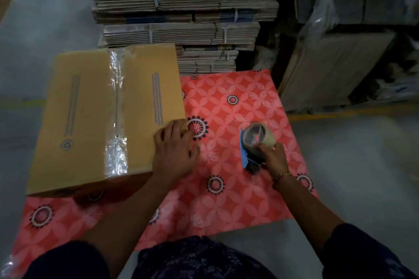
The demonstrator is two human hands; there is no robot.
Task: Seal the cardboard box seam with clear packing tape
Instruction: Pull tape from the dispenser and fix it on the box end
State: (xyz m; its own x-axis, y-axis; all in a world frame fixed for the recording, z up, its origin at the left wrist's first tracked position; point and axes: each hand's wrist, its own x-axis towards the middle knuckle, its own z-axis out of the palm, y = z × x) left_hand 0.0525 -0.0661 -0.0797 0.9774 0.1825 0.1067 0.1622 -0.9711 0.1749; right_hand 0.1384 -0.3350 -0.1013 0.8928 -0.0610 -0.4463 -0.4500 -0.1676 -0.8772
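Observation:
A brown cardboard box lies on the left part of a red flower-patterned mat. A strip of clear packing tape runs along its middle seam from the far edge over the near edge. My left hand rests flat on the box's right near corner, fingers spread over the edge onto the mat. My right hand grips the handle of a blue tape dispenser with a roll of clear tape, held just above the mat, apart from the box.
Bundled stacks of flattened cartons rise behind the mat. Plastic-wrapped goods and a leaning carton stand at the right. Grey floor with a yellow line surrounds the mat. My knees are at the bottom edge.

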